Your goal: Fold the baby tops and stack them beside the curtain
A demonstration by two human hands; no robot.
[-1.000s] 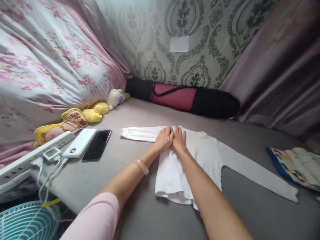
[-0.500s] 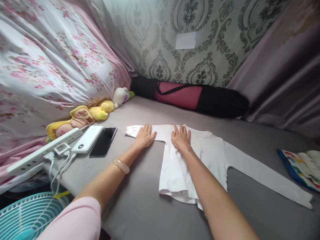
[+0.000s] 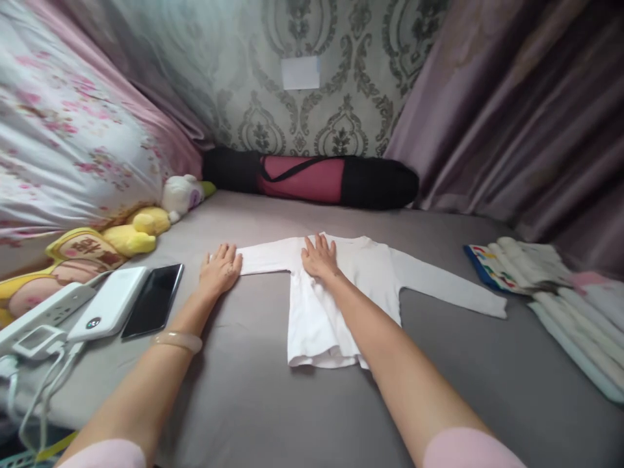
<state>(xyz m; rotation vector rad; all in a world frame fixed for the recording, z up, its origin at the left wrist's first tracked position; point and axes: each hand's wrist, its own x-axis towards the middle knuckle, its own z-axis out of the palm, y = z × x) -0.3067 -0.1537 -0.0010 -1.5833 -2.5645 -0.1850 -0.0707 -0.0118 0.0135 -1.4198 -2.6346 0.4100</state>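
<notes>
A white long-sleeved shirt (image 3: pixel 370 273) lies spread on the grey bed sheet (image 3: pixel 234 390), its sleeves stretched out to both sides. My left hand (image 3: pixel 220 270) presses flat on the end of the left-side sleeve, covering the cuff, with the fingers stretched out. On the shirt's shoulder near the collar rests my right hand (image 3: pixel 319 257), palm down and fingers spread. The cloth below the right hand shows some creases, and my right forearm hides part of the shirt's body and hem.
At left lie a black phone (image 3: pixel 153 300), a white power bank (image 3: pixel 108 304), a power strip (image 3: pixel 58 312) with cables, and plush toys (image 3: pixel 139 231). A black and red long bag (image 3: pixel 302 179) lies along the wall. Folded clothes (image 3: pixel 580 312) are at right.
My left hand has slid outward along the sleeve to its cuff. My right hand stays on the shoulder. The view has turned right, bringing more folded clothes into sight.
</notes>
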